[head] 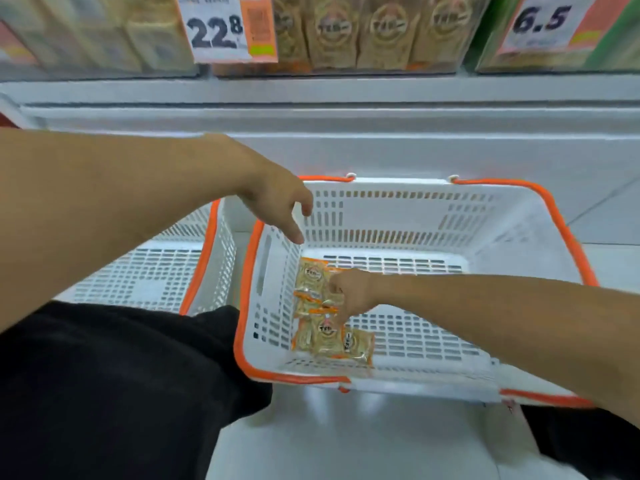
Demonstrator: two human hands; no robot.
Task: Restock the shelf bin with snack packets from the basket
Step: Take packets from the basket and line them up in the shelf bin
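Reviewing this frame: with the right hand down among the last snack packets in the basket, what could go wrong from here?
1. The right hand reaches into overlapping snack packets bunched in the left end of the basket; it may lift several loosely and drop some.
2. The left hand hovers open above the rim without steadying the basket, so a tug might shift it.
3. Blur hides whether the grip is secure.

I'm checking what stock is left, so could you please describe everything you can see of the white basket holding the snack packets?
The white basket is slotted plastic with an orange rim, standing upright on the pale floor below the shelf. A few tan snack packets lie in a loose pile at its left end; the rest of its floor is bare. The right hand reaches in onto the pile, its grip hard to judge. The left hand hovers open over the left corner.
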